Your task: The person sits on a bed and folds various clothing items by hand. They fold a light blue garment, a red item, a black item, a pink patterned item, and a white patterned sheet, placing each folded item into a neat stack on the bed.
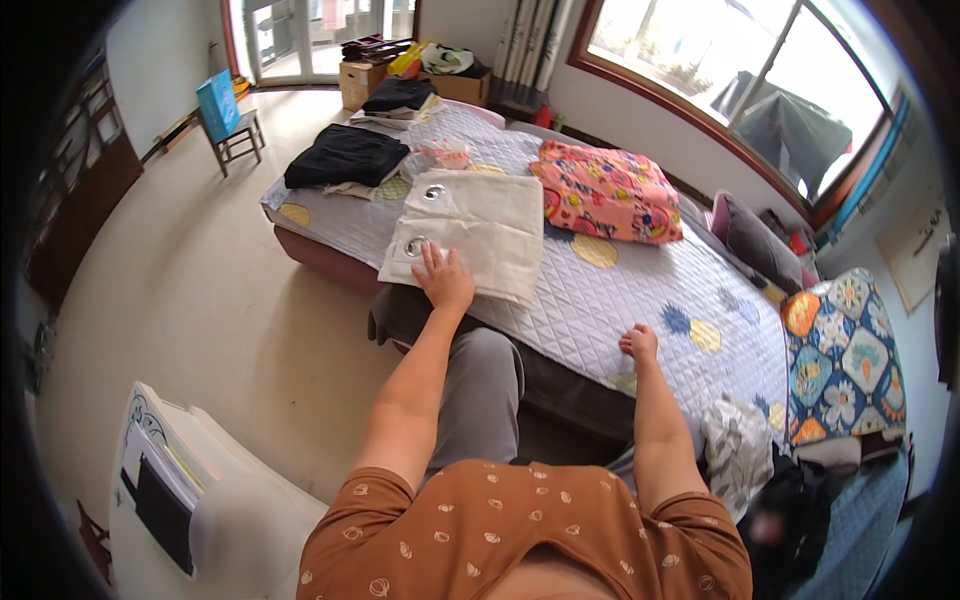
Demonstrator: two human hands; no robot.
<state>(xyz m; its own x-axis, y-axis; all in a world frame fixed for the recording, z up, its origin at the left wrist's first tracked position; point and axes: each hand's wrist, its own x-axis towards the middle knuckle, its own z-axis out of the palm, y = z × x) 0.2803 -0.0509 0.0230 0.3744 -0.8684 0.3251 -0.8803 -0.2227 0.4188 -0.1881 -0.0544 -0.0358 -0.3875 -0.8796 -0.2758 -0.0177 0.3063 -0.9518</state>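
A folded cream curtain (490,235) with metal eyelets lies on the bed's quilted cover (650,290). My left hand (445,280) rests flat on its near left corner, fingers spread, just beside the lower eyelet (416,246). Over the near edge of the bed, to the right, hovers or rests my right hand (640,342); its fingers are curled in and I see nothing in them. Whether it touches the cover I cannot tell. Right behind the curtain sits a pink patterned folded cloth (608,192).
Folded black clothes (347,157) and a clear plastic bag (440,154) lie at the bed's far left. A patterned cushion (848,360) and a crumpled grey-white cloth (738,450) are on the right. A chair (238,140) bears a blue box. A white cabinet (180,420) stands at lower left.
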